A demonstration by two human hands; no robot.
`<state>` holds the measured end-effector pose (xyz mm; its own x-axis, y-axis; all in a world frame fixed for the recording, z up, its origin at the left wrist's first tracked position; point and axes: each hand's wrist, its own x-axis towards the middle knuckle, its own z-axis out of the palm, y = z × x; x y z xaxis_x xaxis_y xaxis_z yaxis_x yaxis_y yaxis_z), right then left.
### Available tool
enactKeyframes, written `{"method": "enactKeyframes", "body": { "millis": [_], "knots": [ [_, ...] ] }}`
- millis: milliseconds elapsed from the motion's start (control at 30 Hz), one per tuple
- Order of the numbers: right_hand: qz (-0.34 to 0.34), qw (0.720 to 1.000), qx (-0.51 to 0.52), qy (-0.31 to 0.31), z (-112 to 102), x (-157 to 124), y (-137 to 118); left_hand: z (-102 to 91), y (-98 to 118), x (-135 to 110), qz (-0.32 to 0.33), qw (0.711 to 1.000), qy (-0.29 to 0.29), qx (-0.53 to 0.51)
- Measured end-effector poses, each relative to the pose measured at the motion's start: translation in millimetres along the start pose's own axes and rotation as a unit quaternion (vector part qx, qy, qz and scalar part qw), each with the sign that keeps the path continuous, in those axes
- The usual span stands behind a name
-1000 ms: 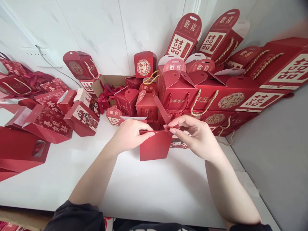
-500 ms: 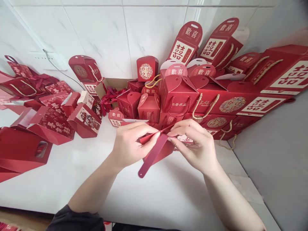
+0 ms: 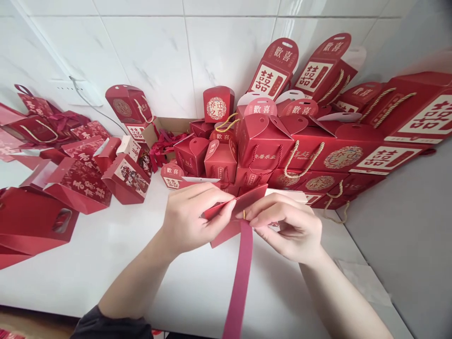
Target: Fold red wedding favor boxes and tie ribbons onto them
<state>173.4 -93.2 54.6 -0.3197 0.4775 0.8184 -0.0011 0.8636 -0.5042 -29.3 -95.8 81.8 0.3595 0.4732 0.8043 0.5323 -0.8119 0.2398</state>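
My left hand (image 3: 192,214) pinches the top edge of a red gift box (image 3: 229,234) between thumb and fingers. Opposite it, my right hand (image 3: 293,226) is closed at the end of a long purplish-red strap (image 3: 241,278). A small gold-coloured fastener (image 3: 244,214) shows at the right fingertips, just above the strap's end. From there the strap hangs down towards me, past the lower edge of the picture. The box's upper panel tilts up behind my fingers. Much of the box is hidden by both hands.
Stacked red gift boxes (image 3: 314,155) with rope handles stand along the wall. A carton (image 3: 173,123) holds dark red ribbon straps (image 3: 169,143). More red boxes (image 3: 76,186) crowd the left of the white table (image 3: 141,263). A grey panel (image 3: 416,226) borders the right.
The strap has swung from a diagonal to hanging down towards me, showing more length. My right hand has moved slightly down, and the gold fastener has come into view. My left hand keeps its pinch.
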Motion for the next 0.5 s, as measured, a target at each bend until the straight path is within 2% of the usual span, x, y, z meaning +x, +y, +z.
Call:
{"method": "enactKeyframes", "body": {
  "millis": [133,367,500],
  "knots": [
    [-0.009,1.0,-0.012,0.007,-0.4,0.3,-0.8,-0.2,3.1,-1.8,0.006,1.0,-0.019,0.001],
    [-0.054,0.994,-0.098,0.003,-5.3,1.2,-0.1,-2.1,4.5,-1.6,-0.002,1.0,-0.018,-0.017],
    [-0.034,0.994,-0.108,0.0,-6.1,1.6,0.1,-0.9,2.5,-1.6,-0.008,0.999,-0.038,-0.034]
  ]
}}
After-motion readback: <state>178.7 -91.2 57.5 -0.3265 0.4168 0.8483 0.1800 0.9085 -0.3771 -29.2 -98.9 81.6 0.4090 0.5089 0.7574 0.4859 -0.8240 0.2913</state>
